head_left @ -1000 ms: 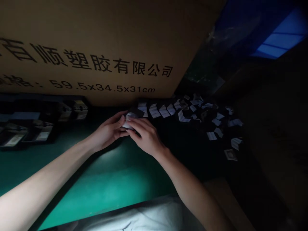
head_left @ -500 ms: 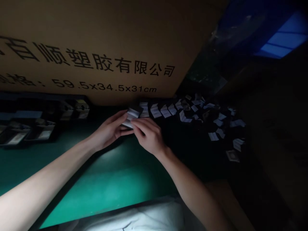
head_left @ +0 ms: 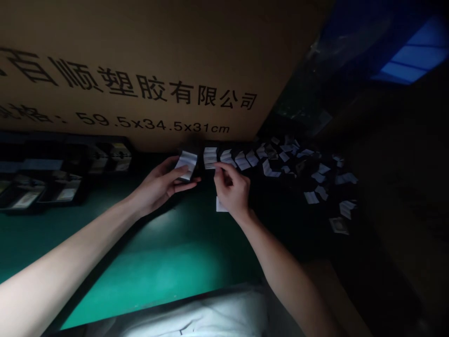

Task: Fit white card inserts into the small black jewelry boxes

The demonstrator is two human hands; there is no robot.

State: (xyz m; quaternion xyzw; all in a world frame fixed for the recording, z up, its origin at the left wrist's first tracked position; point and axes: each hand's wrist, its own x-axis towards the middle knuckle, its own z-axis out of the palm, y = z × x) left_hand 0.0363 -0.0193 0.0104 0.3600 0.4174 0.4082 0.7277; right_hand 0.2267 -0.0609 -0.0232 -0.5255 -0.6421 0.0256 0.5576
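Note:
In the head view, my left hand (head_left: pixel 157 187) is closed round a small dark box (head_left: pixel 191 175). A creased white paper slip (head_left: pixel 187 161) lies on the box, with my left thumb pressed on its lower part. My right hand (head_left: pixel 234 187) is pinched shut, its fingertips at the lower right corner of a folded paper slip (head_left: pixel 210 155) on the table. Whether the fingers grip that slip or something smaller I cannot tell. Below my right fingers shows the edge of another white piece (head_left: pixel 220 205), mostly hidden by the hand.
Several folded slips (head_left: pixel 242 160) run rightward along the green table (head_left: pixel 168 262) into a scattered heap (head_left: pixel 319 178). Open dark boxes with pale contents (head_left: pixel 66 189) stand at the left. A large printed carton (head_left: pixel 157 51) rises behind. The right side is very dark.
My right hand has drawn away from the box to the right. My left hand stays nearly in place, and the creased slip on the box now shows in full.

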